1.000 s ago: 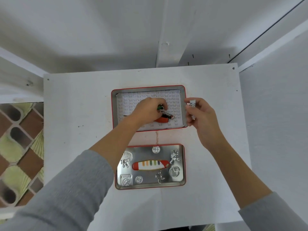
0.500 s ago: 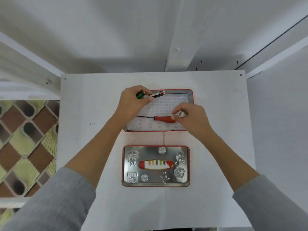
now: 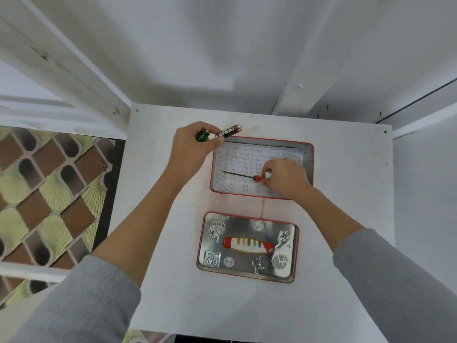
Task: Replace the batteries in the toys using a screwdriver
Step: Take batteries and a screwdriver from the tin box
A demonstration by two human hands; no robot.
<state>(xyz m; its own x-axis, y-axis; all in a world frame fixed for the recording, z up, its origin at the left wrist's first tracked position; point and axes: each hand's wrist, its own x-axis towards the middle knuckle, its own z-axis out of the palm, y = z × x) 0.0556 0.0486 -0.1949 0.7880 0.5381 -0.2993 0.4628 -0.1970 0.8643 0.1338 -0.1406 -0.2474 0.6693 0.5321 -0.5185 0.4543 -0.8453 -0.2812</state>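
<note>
My left hand [image 3: 191,152] is raised over the tin's far left corner, gripping a black-and-red battery [image 3: 228,131] and a green battery [image 3: 202,135]. My right hand [image 3: 284,177] rests inside the open red-rimmed tin [image 3: 309,167], its fingers closed on the red handle of a thin screwdriver [image 3: 243,175] whose shaft points left across the printed paper lining. A small white item [image 3: 268,174] also sits pinched in the right fingers. No toy is visible.
The tin's lid [image 3: 247,246] lies open nearer me, silver inside with embossed figures and a striped window, joined by a short chain [image 3: 262,206]. Both sit on a white tabletop [image 3: 173,293]. White walls close the back and right; patterned floor [image 3: 44,194] lies left.
My left hand lifted the two batteries out of the tin toward its far left corner. My right hand came down into the tin and closed on the screwdriver handle.
</note>
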